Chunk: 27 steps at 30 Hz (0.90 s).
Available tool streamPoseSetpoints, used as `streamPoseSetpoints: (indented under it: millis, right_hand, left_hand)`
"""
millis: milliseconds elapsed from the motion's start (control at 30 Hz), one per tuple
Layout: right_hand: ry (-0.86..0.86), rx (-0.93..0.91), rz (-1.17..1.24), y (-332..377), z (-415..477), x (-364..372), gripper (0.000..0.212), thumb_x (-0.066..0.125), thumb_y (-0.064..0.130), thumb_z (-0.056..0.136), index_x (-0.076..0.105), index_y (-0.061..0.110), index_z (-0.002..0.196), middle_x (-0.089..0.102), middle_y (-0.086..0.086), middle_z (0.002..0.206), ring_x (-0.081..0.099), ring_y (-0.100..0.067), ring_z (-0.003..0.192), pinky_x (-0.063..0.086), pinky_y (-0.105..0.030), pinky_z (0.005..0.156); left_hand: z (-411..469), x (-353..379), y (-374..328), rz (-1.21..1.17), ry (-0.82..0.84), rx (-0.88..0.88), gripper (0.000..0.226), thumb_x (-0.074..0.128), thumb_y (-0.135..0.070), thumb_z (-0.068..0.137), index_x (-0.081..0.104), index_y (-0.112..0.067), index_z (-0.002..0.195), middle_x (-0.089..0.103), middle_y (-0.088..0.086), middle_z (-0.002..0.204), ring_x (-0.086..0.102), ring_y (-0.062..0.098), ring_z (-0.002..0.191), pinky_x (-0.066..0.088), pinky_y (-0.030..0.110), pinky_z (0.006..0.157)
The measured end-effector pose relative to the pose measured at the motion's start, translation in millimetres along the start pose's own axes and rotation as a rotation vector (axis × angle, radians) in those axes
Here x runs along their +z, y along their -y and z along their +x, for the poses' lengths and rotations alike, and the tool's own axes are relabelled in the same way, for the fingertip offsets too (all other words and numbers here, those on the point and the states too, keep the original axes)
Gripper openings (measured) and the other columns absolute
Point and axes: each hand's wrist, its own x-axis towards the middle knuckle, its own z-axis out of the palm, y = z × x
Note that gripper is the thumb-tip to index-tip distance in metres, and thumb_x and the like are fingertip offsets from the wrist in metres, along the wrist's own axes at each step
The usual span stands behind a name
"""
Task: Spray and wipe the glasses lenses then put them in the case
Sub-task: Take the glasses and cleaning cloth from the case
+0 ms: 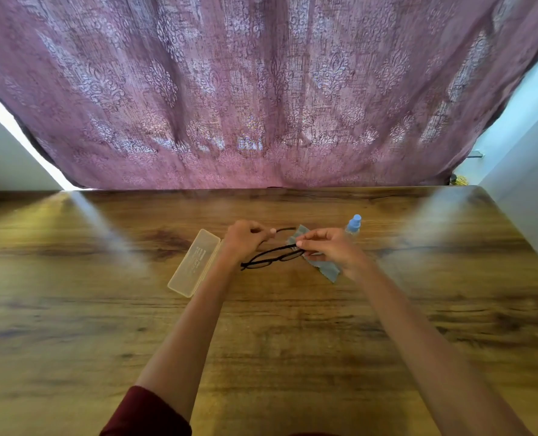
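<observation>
— Over the middle of the worktop (292,325), how do the hands sit?

— Both bare forearms reach straight forward. The left hand (245,242) is knuckles-up, its grip clamped on a temple arm of the glasses (274,258), thumb and forefinger pinched together. The right hand (327,247) has its grip pinched on the far-right end of the frame, and its other fingers curl loosely.

— Which way do the glasses run?

— The front of the frame slants from near-left to far-right, spanning the gap between the two hands. The thin temple arm leaves the left fingertips and heads right, toward the right hand.

— And the other things?

— The case (195,262) lies flat just left of the left wrist, its long axis also near-left to far-right. The cloth (325,269) lies under the right hand. The spray bottle (354,223) stands upright just behind that hand.

— What can't you make out?

— Whether the glasses touch the worktop or hang just above it. The right hand covers most of the cloth and the bottle's lower body. The left wrist hides the case's far corner, its print is blurred, and I cannot tell if its lid is shut. A dark red sleeve (148,413) is cut off at the bottom edge.
</observation>
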Motion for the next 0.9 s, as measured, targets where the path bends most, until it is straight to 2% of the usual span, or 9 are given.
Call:
streamPoseSetpoints:
  millis: [100,233,333,433,533,667,700,767,900]
  right_hand:
    - [0.039,0.036,-0.119,0.9,-2.6,-3.9,0.018,0.081,0.017,0.072,0.076,0.013,0.089,0.075,0.001,0.08,0.068,-0.008,0.071,0.058,-0.022,0.072]
    - [0.131,0.032,-0.28,6.2,-5.3,-2.9,0.014,0.08,0.02,0.074,0.077,0.013,0.086,0.075,0.001,0.081,0.068,-0.004,0.067,0.054,-0.016,0.062]
    - [0.108,0.002,-0.403,9.5,-4.4,-0.8,0.015,0.078,0.021,0.077,0.076,0.011,0.088,0.074,-0.004,0.087,0.068,-0.011,0.074,0.058,-0.022,0.069]
    - [0.049,-0.023,-0.523,11.3,-4.3,1.8,0.017,0.076,0.025,0.079,0.076,0.011,0.089,0.074,-0.002,0.084,0.068,-0.017,0.077,0.057,-0.028,0.073]
    - [-0.039,-0.067,-0.595,12.5,-6.2,6.1,0.017,0.074,0.031,0.081,0.076,0.014,0.083,0.072,0.002,0.073,0.063,-0.004,0.061,0.044,-0.015,0.054]
    - [-0.14,-0.108,-0.598,13.4,-8.4,11.6,0.023,0.071,0.032,0.084,0.071,0.014,0.069,0.063,0.0,0.058,0.05,0.0,0.045,0.033,-0.009,0.043]
    - [-0.161,-0.121,-0.59,13.3,-8.8,13.0,0.023,0.07,0.031,0.085,0.07,0.016,0.068,0.06,0.003,0.055,0.049,0.0,0.044,0.033,-0.009,0.042]
    - [-0.212,-0.148,-0.579,12.6,-9.3,15.5,0.016,0.068,0.03,0.087,0.073,0.017,0.079,0.062,0.006,0.059,0.053,-0.004,0.05,0.037,-0.013,0.047]
    - [-0.347,-0.188,-0.516,11.1,-9.8,19.3,0.014,0.066,0.024,0.089,0.073,0.012,0.09,0.067,0.002,0.068,0.06,-0.009,0.057,0.046,-0.02,0.054]
  left_hand:
    - [3.5,-2.7,4.0,-0.091,-0.139,-0.073,0.019,0.067,-0.042,0.084,0.073,-0.025,0.08,0.061,-0.017,0.068,0.052,-0.003,0.069,0.039,0.023,0.064]
    - [8.6,-8.9,7.0,-0.181,-0.21,-0.171,0.027,0.066,-0.039,0.086,0.07,-0.012,0.091,0.064,-0.003,0.075,0.057,0.012,0.071,0.047,0.03,0.065]
    - [10.9,-14.7,9.2,-0.255,-0.239,-0.21,0.03,0.065,-0.034,0.087,0.07,-0.007,0.096,0.067,0.007,0.087,0.059,0.019,0.078,0.052,0.038,0.081]
    - [9.7,-18.4,11.2,-0.301,-0.246,-0.202,0.022,0.066,-0.03,0.088,0.07,-0.009,0.093,0.067,0.004,0.087,0.06,0.019,0.083,0.053,0.04,0.09]
    - [7.1,-19.3,13.4,-0.325,-0.251,-0.202,0.02,0.066,-0.029,0.088,0.071,-0.009,0.091,0.067,0.001,0.081,0.063,0.019,0.082,0.054,0.039,0.088]
    - [6.6,-20.6,18.6,-0.352,-0.26,-0.24,0.019,0.067,-0.031,0.086,0.071,-0.012,0.088,0.066,-0.001,0.075,0.061,0.015,0.071,0.054,0.035,0.079]
    - [6.6,-21.3,19.6,-0.363,-0.263,-0.254,0.016,0.068,-0.031,0.086,0.07,-0.016,0.082,0.065,0.001,0.074,0.06,0.016,0.07,0.055,0.037,0.079]
    - [6.6,-22.1,22.2,-0.368,-0.269,-0.268,0.016,0.069,-0.032,0.085,0.068,-0.02,0.074,0.065,0.002,0.072,0.06,0.017,0.068,0.056,0.039,0.077]
    - [4.6,-22.1,26.9,-0.38,-0.279,-0.265,0.015,0.07,-0.03,0.085,0.069,-0.016,0.079,0.064,-0.004,0.067,0.06,0.012,0.065,0.054,0.029,0.07]
